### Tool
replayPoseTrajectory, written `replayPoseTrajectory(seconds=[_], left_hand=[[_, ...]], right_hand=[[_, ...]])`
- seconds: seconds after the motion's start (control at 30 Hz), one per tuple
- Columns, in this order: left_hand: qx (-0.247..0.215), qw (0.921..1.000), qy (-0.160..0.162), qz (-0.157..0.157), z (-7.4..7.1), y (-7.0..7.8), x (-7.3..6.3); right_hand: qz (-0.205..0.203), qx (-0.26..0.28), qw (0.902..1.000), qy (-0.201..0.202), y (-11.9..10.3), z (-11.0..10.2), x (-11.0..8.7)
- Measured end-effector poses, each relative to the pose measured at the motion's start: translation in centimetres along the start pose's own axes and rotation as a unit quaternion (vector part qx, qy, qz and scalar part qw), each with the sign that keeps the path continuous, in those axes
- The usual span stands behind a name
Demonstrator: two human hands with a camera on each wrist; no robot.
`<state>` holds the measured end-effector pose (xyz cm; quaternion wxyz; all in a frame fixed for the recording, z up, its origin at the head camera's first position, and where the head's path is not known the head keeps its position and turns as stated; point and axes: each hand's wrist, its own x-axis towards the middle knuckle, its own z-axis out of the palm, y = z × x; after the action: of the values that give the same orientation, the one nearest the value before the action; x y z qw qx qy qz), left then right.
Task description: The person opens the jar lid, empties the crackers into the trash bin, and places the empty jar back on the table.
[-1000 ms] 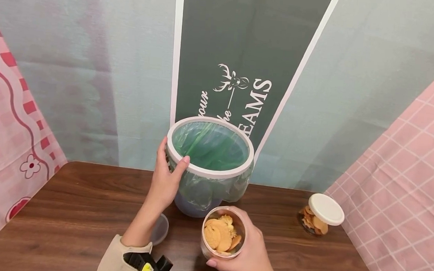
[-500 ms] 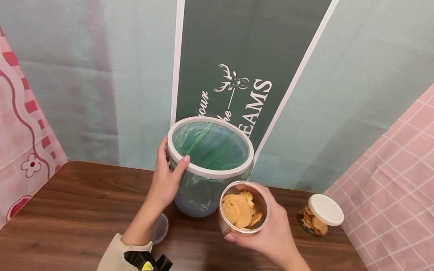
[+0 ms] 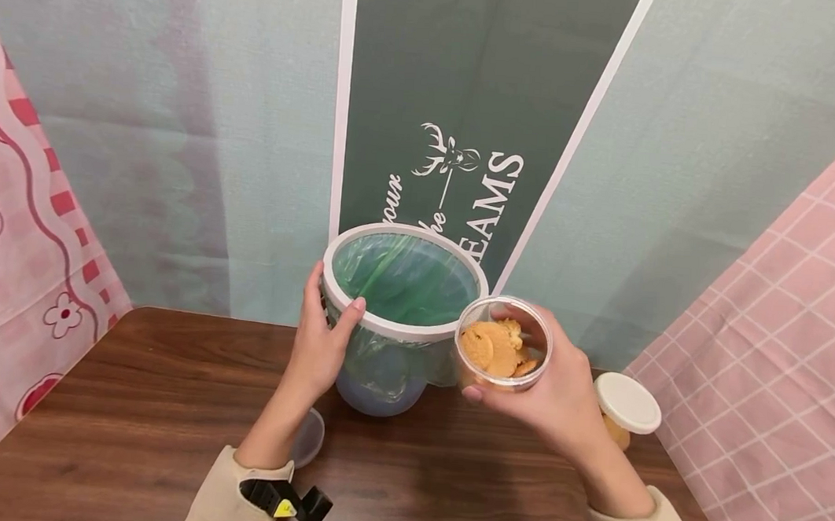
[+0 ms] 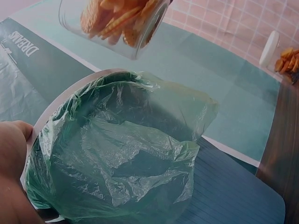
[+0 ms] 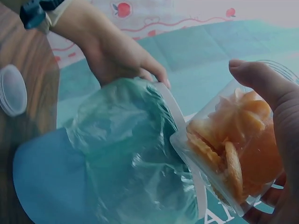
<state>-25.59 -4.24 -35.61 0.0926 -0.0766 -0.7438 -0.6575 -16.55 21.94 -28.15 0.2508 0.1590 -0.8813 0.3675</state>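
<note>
My left hand [image 3: 319,351] grips the white rim [image 3: 414,333] of a blue trash can, thumb over the edge and fingers along the outside. A thin green bag [image 4: 117,154] lines the can, its edge folded down over the outside. In my right hand [image 3: 565,390] is a clear plastic jar [image 3: 501,383], gripped round its side. Pale yellow cookies [image 3: 492,347] lie in the lidless jar, which is tilted and raised at the right edge of the can's mouth. In the right wrist view the jar overlaps the can's rim.
A round translucent lid [image 3: 309,439] lies on the brown wooden table [image 3: 169,405], beside my left forearm. Toward the back right stands another jar of cookies with a white lid [image 3: 628,403], partly hidden by my right arm. Printed cloths [image 3: 268,127] hang close behind and at both sides.
My right hand has carried the jar of cookies up and to the right, from in front of the can to its rim. My left hand keeps its hold on the can.
</note>
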Motion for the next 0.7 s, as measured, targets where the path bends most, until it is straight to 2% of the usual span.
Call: replayPoseTrajectory(seconds=[0.33,0.7], left_hand=[[0.002,1.0000,0.003,0.008,0.1,0.1,-0.1],[0.003,0.9999,0.004,0.013,0.2,0.1,0.0]], right_hand=[[0.022,-0.089,0.9952,0.034,0.5,-1.2,3.4],[0.080,-0.113,0.9899,0.031,1.3,-1.0,7.1]])
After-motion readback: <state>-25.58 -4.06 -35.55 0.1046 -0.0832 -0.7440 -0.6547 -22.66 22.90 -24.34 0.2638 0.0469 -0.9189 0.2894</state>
